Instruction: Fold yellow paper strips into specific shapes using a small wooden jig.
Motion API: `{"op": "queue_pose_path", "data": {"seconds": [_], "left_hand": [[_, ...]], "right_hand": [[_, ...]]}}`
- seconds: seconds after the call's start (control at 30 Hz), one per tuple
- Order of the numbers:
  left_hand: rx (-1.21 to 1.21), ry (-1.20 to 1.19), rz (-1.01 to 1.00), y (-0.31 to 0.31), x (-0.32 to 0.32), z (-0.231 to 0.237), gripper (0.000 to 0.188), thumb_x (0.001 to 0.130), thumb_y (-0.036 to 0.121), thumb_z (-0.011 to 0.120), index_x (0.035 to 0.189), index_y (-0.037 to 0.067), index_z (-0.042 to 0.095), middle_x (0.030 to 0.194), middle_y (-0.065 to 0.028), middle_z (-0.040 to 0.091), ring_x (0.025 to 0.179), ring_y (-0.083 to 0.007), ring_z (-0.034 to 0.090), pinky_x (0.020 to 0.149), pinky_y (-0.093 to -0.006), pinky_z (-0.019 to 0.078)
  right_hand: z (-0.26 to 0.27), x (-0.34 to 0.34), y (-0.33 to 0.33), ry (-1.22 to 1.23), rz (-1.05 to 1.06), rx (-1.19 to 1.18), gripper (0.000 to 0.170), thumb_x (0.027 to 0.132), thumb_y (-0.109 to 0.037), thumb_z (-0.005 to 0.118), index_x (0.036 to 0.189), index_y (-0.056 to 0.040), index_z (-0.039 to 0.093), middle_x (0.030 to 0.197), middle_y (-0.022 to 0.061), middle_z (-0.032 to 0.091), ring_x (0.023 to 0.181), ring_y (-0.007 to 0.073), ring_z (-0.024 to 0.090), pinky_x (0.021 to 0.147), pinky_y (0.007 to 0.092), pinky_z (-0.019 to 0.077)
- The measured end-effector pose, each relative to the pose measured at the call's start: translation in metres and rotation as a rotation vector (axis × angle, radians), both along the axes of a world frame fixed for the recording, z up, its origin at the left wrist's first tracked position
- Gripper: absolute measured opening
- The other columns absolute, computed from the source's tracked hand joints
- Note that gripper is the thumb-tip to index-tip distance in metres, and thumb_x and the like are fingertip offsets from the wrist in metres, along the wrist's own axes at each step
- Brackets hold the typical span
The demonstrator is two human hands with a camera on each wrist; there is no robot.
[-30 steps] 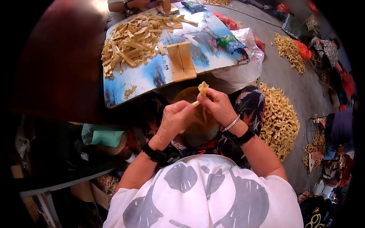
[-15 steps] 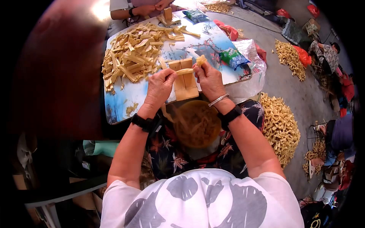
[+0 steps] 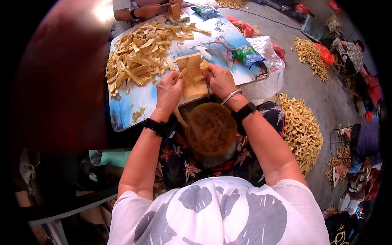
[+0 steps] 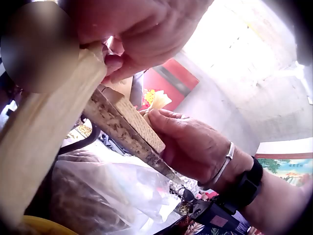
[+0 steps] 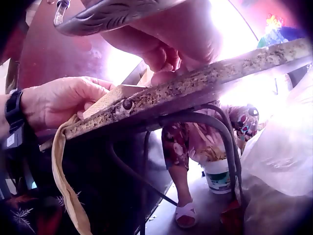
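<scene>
My left hand [image 3: 169,90] pinches a pale yellow strip [image 4: 54,112] beside the left edge of an upright wooden block with a slot [image 3: 190,69]. One short end pokes up above the fingers, and a long tail hangs below the table edge. At the block's right side, my right hand [image 3: 222,83] pinches a bunched, frilly yellow piece [image 3: 204,65], whose short end points left across the block's face. A gap separates the two ends. Below, between the knees, sits a yellow basin [image 3: 212,154] with strips and pieces in it.
A heap of flat yellow strips [image 3: 139,53] covers the table's left part. A green-blue packet [image 3: 248,56] lies to the right, near clear plastic [image 3: 269,77]. Small yellow pieces [image 3: 300,130] are piled on the floor. Another person's hands [image 3: 149,10] work at the far side.
Both hands rose from above the basin to the wooden block, with the strip stretched between them across it. Now the strip has parted, and each hand holds its own piece.
</scene>
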State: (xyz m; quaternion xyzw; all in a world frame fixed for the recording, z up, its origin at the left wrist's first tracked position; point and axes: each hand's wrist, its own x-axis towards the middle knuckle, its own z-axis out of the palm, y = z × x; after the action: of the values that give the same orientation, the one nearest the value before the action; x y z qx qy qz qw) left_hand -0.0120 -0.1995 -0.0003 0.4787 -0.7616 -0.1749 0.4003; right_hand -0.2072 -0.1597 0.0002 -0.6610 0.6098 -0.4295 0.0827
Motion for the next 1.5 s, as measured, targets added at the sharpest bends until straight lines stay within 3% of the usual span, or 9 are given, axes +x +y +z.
{"op": "queue_pose_path", "data": {"seconds": [0.23, 0.33, 0.57, 0.73, 0.97, 1.17, 1.3, 1.33, 1.5], "left_hand": [[0.161, 0.051, 0.0, 0.044, 0.006, 0.01, 0.011, 0.084, 0.013, 0.063, 0.086, 0.002, 0.063, 0.085, -0.0169, 0.061, 0.079, -0.0353, 0.061, 0.073, -0.0424, 0.0483], [0.294, 0.182, -0.01, 0.067, 0.02, 0.014, 0.018, 0.091, 0.02, 0.064, 0.089, 0.002, 0.063, 0.066, -0.0077, 0.056, 0.061, -0.0157, 0.051, 0.06, -0.0318, 0.0437], [0.536, 0.53, -0.16, 0.136, 0.041, 0.011, 0.021, 0.101, 0.017, 0.051, 0.098, 0.002, 0.064, 0.083, 0.0015, 0.062, 0.071, -0.005, 0.052, 0.064, -0.0199, 0.0443], [0.723, 0.631, -0.261, 0.182, 0.016, -0.018, 0.017, 0.1, 0.014, 0.055, 0.106, 0.002, 0.065, 0.091, -0.0016, 0.067, 0.081, -0.0065, 0.06, 0.073, -0.0198, 0.0476], [0.44, 0.234, -0.247, 0.202, 0.01, -0.016, 0.024, 0.099, 0.021, 0.057, 0.104, -0.001, 0.067, 0.095, -0.007, 0.066, 0.085, -0.0122, 0.062, 0.077, -0.0233, 0.0507], [1.69, 0.831, -0.197, 0.201, 0.034, -0.024, 0.043, 0.099, 0.043, 0.053, 0.105, 0.002, 0.065, 0.092, -0.0103, 0.068, 0.088, -0.0206, 0.065, 0.081, -0.0315, 0.0521], [1.588, 1.174, -0.322, 0.212, 0.01, 0.006, 0.039, 0.098, 0.037, 0.057, 0.113, 0.002, 0.061, 0.097, -0.0083, 0.068, 0.088, -0.019, 0.065, 0.085, -0.032, 0.0513], [1.592, 1.172, -0.276, 0.211, 0.01, -0.001, 0.036, 0.098, 0.035, 0.058, 0.114, 0.003, 0.061, 0.098, -0.0074, 0.067, 0.087, -0.0192, 0.065, 0.083, -0.032, 0.0517], [1.434, 0.829, -0.241, 0.21, 0.006, -0.023, 0.019, 0.098, 0.021, 0.057, 0.109, 0.006, 0.064, 0.094, -0.0063, 0.067, 0.082, -0.0182, 0.065, 0.068, -0.0328, 0.0532]], "right_hand": [[0.008, -0.003, 0.039, -0.366, 0.121, 0.221, 0.019, 0.094, -0.021, 0.057, 0.092, -0.0021, 0.062, 0.075, 0.0132, 0.069, 0.066, 0.0251, 0.069, 0.062, 0.0364, 0.0526], [0.017, -0.007, 0.079, -0.648, 0.152, 0.28, 0.02, 0.098, -0.021, 0.058, 0.104, -0.0038, 0.066, 0.077, 0.0037, 0.068, 0.067, 0.0085, 0.065, 0.058, 0.0244, 0.0514], [-0.031, -0.023, 0.151, -0.496, -0.124, 0.635, 0.024, 0.095, -0.024, 0.063, 0.102, -0.0005, 0.067, 0.07, 0.0072, 0.068, 0.059, 0.0096, 0.064, 0.057, 0.025, 0.0519], [-0.04, -0.002, 0.161, -0.118, 0.051, 0.528, 0.051, 0.087, -0.044, 0.065, 0.114, -0.0008, 0.063, 0.098, 0.0255, 0.068, 0.093, 0.0435, 0.065, 0.082, 0.0455, 0.0524], [-0.023, 0.049, 0.187, -0.37, 0.131, 0.189, 0.019, 0.094, -0.019, 0.059, 0.104, -0.0049, 0.067, 0.093, 0.0137, 0.062, 0.084, 0.0296, 0.061, 0.074, 0.0366, 0.0497], [0.002, 0.046, 0.202, -0.761, 0.156, 0.393, 0.013, 0.095, -0.013, 0.058, 0.099, -0.0043, 0.067, 0.084, 0.0106, 0.066, 0.071, 0.0196, 0.064, 0.067, 0.0284, 0.0511], [0.0, 0.05, 0.219, -0.666, 0.264, 0.385, 0.015, 0.097, -0.013, 0.054, 0.1, -0.0034, 0.065, 0.085, 0.0115, 0.068, 0.075, 0.0191, 0.068, 0.067, 0.0282, 0.0523], [0.0, 0.05, 0.224, -0.61, 0.325, 0.386, 0.018, 0.101, -0.017, 0.053, 0.102, -0.0039, 0.065, 0.085, 0.002, 0.065, 0.074, 0.007, 0.058, 0.068, 0.022, 0.0494], [0.009, 0.045, 0.235, -0.39, 0.268, 0.309, 0.014, 0.096, -0.013, 0.055, 0.098, -0.0012, 0.062, 0.093, 0.0136, 0.069, 0.082, 0.0323, 0.067, 0.075, 0.0334, 0.0531]]}}
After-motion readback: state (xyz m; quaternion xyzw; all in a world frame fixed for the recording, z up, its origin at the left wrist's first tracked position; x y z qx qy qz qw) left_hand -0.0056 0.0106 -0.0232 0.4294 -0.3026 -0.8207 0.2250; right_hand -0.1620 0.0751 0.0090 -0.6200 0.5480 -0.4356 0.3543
